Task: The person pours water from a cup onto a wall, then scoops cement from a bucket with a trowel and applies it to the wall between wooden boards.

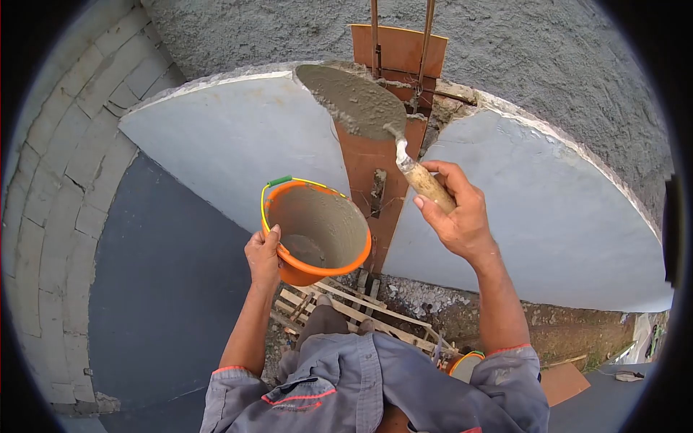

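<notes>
My right hand (pixel 462 209) is closed around the wooden handle of a trowel (pixel 354 101). Wet grey mortar coats the trowel's blade, which is held over the top of the light-blue wall, by the gap with the brown board (pixel 386 173). In my left hand (pixel 264 256) is the rim of an orange bucket (pixel 369 249), tilted so its inside shows. Mortar is smeared over the bucket's inner wall, with a little at the bottom. Its yellow wire handle with a green grip (pixel 279 181) rests up against the far rim.
Steel rebars (pixel 426 43) rise from the gap between two wall panels (pixel 238 130). A rough grey plastered wall (pixel 548 65) stands behind, a block wall (pixel 54 209) at left. Below me are wooden slats (pixel 375 322) and a second bucket (pixel 465 366).
</notes>
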Demonstrator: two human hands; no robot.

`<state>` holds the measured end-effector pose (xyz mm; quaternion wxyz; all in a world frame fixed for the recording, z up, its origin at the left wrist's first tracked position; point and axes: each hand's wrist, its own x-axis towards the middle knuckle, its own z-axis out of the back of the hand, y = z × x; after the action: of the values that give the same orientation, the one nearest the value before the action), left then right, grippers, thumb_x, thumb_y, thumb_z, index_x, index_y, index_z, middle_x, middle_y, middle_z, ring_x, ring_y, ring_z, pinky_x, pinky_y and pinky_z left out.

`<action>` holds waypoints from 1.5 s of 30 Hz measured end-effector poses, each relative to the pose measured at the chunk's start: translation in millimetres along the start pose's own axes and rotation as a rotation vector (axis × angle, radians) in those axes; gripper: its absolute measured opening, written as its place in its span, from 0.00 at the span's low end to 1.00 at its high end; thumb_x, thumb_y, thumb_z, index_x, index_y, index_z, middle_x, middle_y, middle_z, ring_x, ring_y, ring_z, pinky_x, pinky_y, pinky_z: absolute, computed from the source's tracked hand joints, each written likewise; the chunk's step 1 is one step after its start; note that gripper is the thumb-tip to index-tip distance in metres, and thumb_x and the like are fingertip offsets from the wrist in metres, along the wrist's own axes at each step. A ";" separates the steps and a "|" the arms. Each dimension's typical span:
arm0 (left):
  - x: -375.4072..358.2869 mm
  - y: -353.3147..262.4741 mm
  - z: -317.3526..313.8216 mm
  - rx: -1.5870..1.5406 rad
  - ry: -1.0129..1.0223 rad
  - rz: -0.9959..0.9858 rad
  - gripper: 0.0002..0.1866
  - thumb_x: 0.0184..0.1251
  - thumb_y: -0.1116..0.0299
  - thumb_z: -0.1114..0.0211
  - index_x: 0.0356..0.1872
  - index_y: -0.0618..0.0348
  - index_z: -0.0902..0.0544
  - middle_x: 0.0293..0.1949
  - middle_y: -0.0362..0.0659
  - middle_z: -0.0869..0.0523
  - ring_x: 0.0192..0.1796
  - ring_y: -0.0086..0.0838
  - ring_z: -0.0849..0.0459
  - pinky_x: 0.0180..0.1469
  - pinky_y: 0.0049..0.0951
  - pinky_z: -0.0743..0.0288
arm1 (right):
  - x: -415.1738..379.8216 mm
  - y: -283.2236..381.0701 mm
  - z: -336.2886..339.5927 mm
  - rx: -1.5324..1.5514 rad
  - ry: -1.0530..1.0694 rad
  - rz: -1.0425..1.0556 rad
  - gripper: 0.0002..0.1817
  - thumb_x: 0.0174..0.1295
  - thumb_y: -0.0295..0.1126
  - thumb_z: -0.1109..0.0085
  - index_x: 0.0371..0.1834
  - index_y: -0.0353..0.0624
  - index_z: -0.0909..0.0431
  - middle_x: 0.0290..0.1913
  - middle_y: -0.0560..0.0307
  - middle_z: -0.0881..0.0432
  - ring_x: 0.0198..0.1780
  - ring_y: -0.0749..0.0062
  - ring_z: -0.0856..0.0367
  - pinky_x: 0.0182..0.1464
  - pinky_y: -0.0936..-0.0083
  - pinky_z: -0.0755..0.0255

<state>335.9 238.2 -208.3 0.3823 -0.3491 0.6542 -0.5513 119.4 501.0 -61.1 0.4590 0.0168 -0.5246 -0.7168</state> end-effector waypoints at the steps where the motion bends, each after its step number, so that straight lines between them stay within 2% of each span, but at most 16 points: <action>1: -2.3 5.2 3.4 0.039 -0.028 -0.013 0.16 0.69 0.63 0.32 0.23 0.52 0.28 0.17 0.32 0.28 0.14 0.15 0.33 0.14 0.21 0.40 | 21.2 -10.3 6.6 -0.009 -0.005 0.013 0.20 0.65 0.30 0.37 0.59 0.38 0.25 0.39 0.50 0.15 0.38 0.65 0.15 0.39 0.67 0.22; 3: -7.0 16.7 13.5 0.071 -0.055 -0.032 0.17 0.69 0.64 0.31 0.22 0.52 0.29 0.17 0.32 0.29 0.15 0.15 0.34 0.15 0.21 0.41 | 51.9 -36.7 15.1 -0.552 -0.128 0.286 0.24 0.60 0.28 0.36 0.61 0.44 0.25 0.39 0.46 0.16 0.37 0.55 0.14 0.37 0.65 0.22; 6: -11.9 27.5 38.6 0.139 -0.091 -0.062 0.18 0.68 0.65 0.31 0.21 0.51 0.30 0.15 0.33 0.28 0.12 0.16 0.33 0.13 0.21 0.42 | 59.6 -41.3 22.8 -0.708 -0.087 0.199 0.26 0.57 0.28 0.35 0.61 0.48 0.25 0.39 0.46 0.16 0.37 0.50 0.15 0.36 0.60 0.22; 10: -21.7 36.1 51.1 0.177 -0.117 -0.090 0.18 0.66 0.66 0.30 0.21 0.51 0.30 0.16 0.33 0.28 0.13 0.17 0.33 0.13 0.21 0.40 | 53.7 -19.8 -0.7 -0.773 -0.016 0.192 0.25 0.57 0.28 0.37 0.61 0.47 0.25 0.38 0.46 0.17 0.35 0.51 0.15 0.36 0.58 0.22; 12: -23.9 30.6 46.0 0.190 -0.111 0.015 0.18 0.66 0.66 0.30 0.21 0.52 0.30 0.16 0.34 0.28 0.12 0.17 0.33 0.13 0.21 0.41 | 63.2 -20.6 -12.1 -0.905 0.034 0.168 0.26 0.58 0.30 0.35 0.62 0.48 0.24 0.36 0.45 0.17 0.37 0.48 0.16 0.36 0.56 0.23; 15: -24.7 27.0 47.4 0.185 -0.081 0.027 0.18 0.66 0.66 0.30 0.21 0.52 0.30 0.16 0.34 0.27 0.11 0.17 0.33 0.12 0.21 0.40 | 70.9 -14.6 2.9 -1.024 0.140 -0.021 0.25 0.59 0.32 0.37 0.62 0.49 0.23 0.35 0.43 0.17 0.38 0.50 0.15 0.36 0.55 0.23; 18: -18.3 33.8 61.6 0.109 -0.070 0.074 0.18 0.66 0.66 0.30 0.21 0.52 0.30 0.16 0.35 0.27 0.11 0.18 0.32 0.12 0.21 0.40 | 53.5 9.3 31.7 -1.019 0.085 -0.104 0.23 0.59 0.29 0.40 0.60 0.43 0.23 0.30 0.45 0.17 0.36 0.51 0.13 0.36 0.57 0.20; 22: -3.8 49.6 64.8 0.061 -0.036 0.101 0.17 0.66 0.69 0.31 0.21 0.52 0.30 0.16 0.35 0.27 0.11 0.18 0.32 0.12 0.21 0.40 | 38.4 52.1 27.3 -1.166 0.024 -0.155 0.23 0.59 0.27 0.41 0.60 0.43 0.23 0.32 0.45 0.17 0.34 0.52 0.13 0.36 0.57 0.21; 24: 3.7 49.2 54.1 0.087 0.017 0.122 0.17 0.66 0.69 0.31 0.21 0.52 0.30 0.16 0.35 0.27 0.11 0.18 0.32 0.12 0.21 0.40 | 53.0 47.6 17.2 -1.164 0.017 0.060 0.23 0.57 0.26 0.40 0.59 0.44 0.22 0.34 0.47 0.16 0.35 0.56 0.15 0.38 0.62 0.21; 25: 8.4 47.3 47.9 0.104 0.049 0.135 0.16 0.66 0.69 0.31 0.22 0.52 0.30 0.16 0.35 0.26 0.11 0.18 0.32 0.12 0.21 0.39 | 62.9 38.0 12.4 -1.170 0.004 0.030 0.23 0.57 0.26 0.40 0.59 0.44 0.22 0.34 0.47 0.16 0.35 0.56 0.15 0.38 0.62 0.21; 27: 16.9 46.5 43.2 0.124 0.089 0.141 0.15 0.66 0.69 0.31 0.22 0.53 0.28 0.17 0.35 0.26 0.11 0.18 0.32 0.12 0.21 0.39 | 79.6 20.3 0.5 -1.363 0.041 0.364 0.22 0.55 0.24 0.40 0.56 0.46 0.19 0.35 0.51 0.17 0.38 0.61 0.16 0.38 0.67 0.23; 31: 39.3 48.5 62.2 0.113 0.145 0.153 0.13 0.65 0.70 0.30 0.25 0.55 0.26 0.18 0.36 0.25 0.12 0.18 0.31 0.13 0.20 0.38 | 65.3 51.4 34.0 -1.570 0.102 0.147 0.20 0.55 0.22 0.40 0.53 0.46 0.17 0.31 0.55 0.20 0.37 0.63 0.18 0.38 0.69 0.24; 36: 55.3 64.5 66.7 0.118 0.265 0.207 0.15 0.66 0.69 0.31 0.23 0.53 0.28 0.16 0.36 0.25 0.11 0.18 0.31 0.12 0.21 0.38 | 17.7 75.1 24.9 -1.369 -0.066 0.003 0.22 0.57 0.25 0.38 0.57 0.50 0.19 0.32 0.54 0.22 0.33 0.60 0.19 0.34 0.65 0.24; 38: 64.1 71.3 63.9 0.151 0.301 0.250 0.13 0.65 0.69 0.31 0.24 0.55 0.26 0.17 0.37 0.25 0.12 0.19 0.31 0.13 0.21 0.36 | 0.4 68.0 -1.6 -1.127 -0.147 -0.051 0.25 0.56 0.27 0.34 0.60 0.52 0.21 0.32 0.55 0.23 0.31 0.59 0.20 0.32 0.63 0.24; 40: 71.7 68.3 57.6 0.163 0.319 0.264 0.12 0.65 0.69 0.31 0.25 0.55 0.25 0.17 0.37 0.24 0.12 0.19 0.30 0.13 0.21 0.36 | -17.0 30.7 -26.6 -0.991 -0.136 -0.026 0.28 0.54 0.29 0.31 0.62 0.54 0.23 0.33 0.56 0.24 0.33 0.60 0.21 0.35 0.65 0.26; 45: 88.2 56.8 53.3 0.220 0.395 0.301 0.12 0.65 0.69 0.30 0.26 0.56 0.25 0.17 0.37 0.24 0.11 0.20 0.30 0.13 0.21 0.35 | -13.2 -62.1 -24.6 -1.051 -0.093 0.001 0.27 0.55 0.31 0.30 0.61 0.56 0.22 0.34 0.60 0.24 0.37 0.64 0.22 0.40 0.67 0.33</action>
<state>340.2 144.9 -279.9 0.3607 -0.0901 0.6968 -0.6133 99.7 493.5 -125.8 0.3822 -0.2480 -0.1142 -0.8828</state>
